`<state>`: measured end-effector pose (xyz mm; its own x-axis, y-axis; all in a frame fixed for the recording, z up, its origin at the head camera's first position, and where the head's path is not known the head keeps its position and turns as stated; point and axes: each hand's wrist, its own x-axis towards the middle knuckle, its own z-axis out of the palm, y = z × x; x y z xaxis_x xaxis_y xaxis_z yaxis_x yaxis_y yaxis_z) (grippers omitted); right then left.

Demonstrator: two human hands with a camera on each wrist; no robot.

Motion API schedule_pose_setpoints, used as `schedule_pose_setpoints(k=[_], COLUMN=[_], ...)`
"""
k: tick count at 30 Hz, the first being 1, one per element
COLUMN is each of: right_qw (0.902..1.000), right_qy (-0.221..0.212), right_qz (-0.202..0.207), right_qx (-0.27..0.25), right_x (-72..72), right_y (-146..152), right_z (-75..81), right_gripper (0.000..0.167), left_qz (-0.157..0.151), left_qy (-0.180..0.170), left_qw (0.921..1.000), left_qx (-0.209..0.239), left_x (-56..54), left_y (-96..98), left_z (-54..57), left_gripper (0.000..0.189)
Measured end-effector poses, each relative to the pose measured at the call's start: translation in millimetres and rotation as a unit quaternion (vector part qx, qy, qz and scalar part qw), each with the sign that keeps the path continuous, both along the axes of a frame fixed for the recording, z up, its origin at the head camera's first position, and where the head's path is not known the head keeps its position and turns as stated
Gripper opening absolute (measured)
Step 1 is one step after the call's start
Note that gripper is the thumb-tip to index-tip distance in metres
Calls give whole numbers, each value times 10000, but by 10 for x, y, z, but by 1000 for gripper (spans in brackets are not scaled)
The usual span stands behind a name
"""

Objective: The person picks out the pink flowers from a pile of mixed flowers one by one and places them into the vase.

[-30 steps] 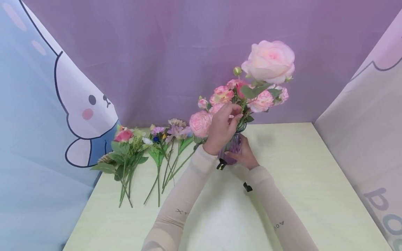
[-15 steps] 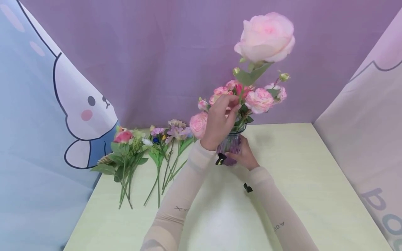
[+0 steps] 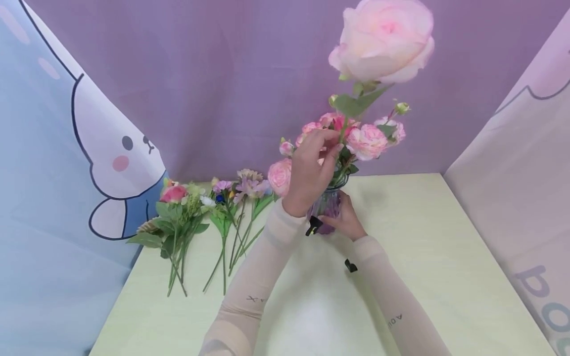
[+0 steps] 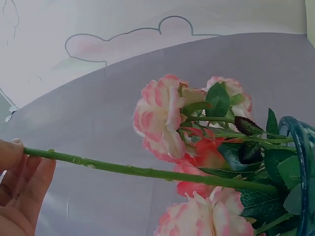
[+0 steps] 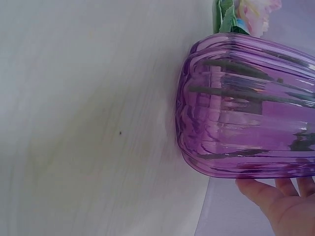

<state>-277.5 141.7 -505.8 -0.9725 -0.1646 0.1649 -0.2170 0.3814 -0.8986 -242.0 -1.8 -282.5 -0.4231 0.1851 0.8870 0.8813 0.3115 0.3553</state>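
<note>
My left hand (image 3: 309,170) pinches the green stem (image 4: 138,171) of a large pale pink rose (image 3: 387,39) between thumb and fingertips. The bloom stands high over the other flowers, and the stem's lower end runs in among leaves at the vase mouth. A ribbed purple glass vase (image 3: 327,210) stands on the table, with several stems showing through its wall in the right wrist view. My right hand (image 3: 349,220) grips its right side, thumb in front. Pink-and-cream flowers (image 3: 367,142) fill the vase around the held stem.
Left of the vase lie several loose artificial flowers: a bunch with a deep pink rose (image 3: 173,194) and stems with lilac blooms (image 3: 251,188). A purple cloth (image 3: 222,89) hangs behind the table (image 3: 423,247), with printed cloths at both sides.
The large rose has risen above the other blooms, with my left hand slightly higher and still pinching its stem. The right hand and vase have barely moved.
</note>
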Motion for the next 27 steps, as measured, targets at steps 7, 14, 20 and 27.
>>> schedule_pose_setpoints(k=[7,14,20,27], right_qw=[10000,10000,10000,9995], right_qy=[24,37,50,107], right_qz=[-2,57,14,111], right_qx=[8,-66,13,-289], right_x=[3,7,13,21], right_y=[1,6,6,10], right_z=[25,-7,-13,-44], right_gripper=[101,101,101,101], left_qz=[55,285,540,681], left_qy=[-211,-348,-439,-758], left_qw=[9997,9989,9975,9947], left_qx=[-89,-164,-148,-151], left_x=[-75,-131,-136,-151], left_y=[30,155,168,112], left_z=[-88,-270,-271,-307], left_gripper=[12,11,12,12])
